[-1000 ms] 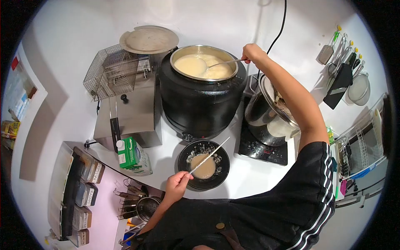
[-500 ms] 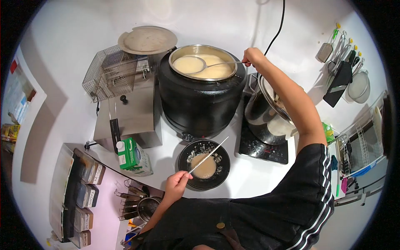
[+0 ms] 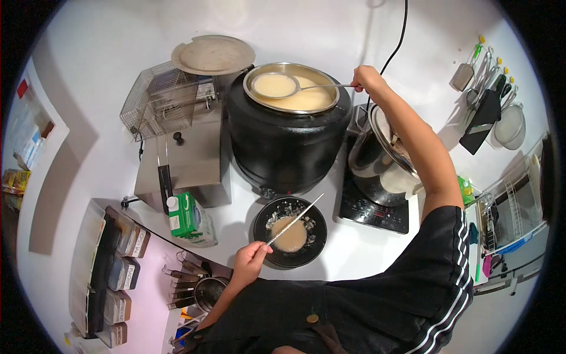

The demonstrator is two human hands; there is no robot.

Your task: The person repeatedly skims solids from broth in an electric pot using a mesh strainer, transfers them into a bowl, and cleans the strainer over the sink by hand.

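My right hand [image 3: 367, 79] is closed on the handle of a metal ladle [image 3: 299, 88]. The ladle's round bowl is full of pale liquid, level with the surface in the steel-rimmed black pot [image 3: 289, 147]. My left hand [image 3: 252, 259] pinches the lower end of a thin, twisted metal stick [image 3: 295, 220], which slants up and right over a black bowl [image 3: 290, 261]. Light brown liquid [image 3: 290, 237] lies in the bowl, with white bits around it.
A green and white carton [image 3: 191, 220] stands left of the bowl. Behind it are a steel fryer [image 3: 183, 168] and wire basket [image 3: 159, 100]. On the right, a steel pot [image 3: 374, 171] sits on a black hotplate [image 3: 377, 214]. Utensils [image 3: 486, 112] hang on the right wall.
The ladle's bowl has come up to the liquid's surface and moved left, now showing its full rim. My left hand and the stick have hardly moved.
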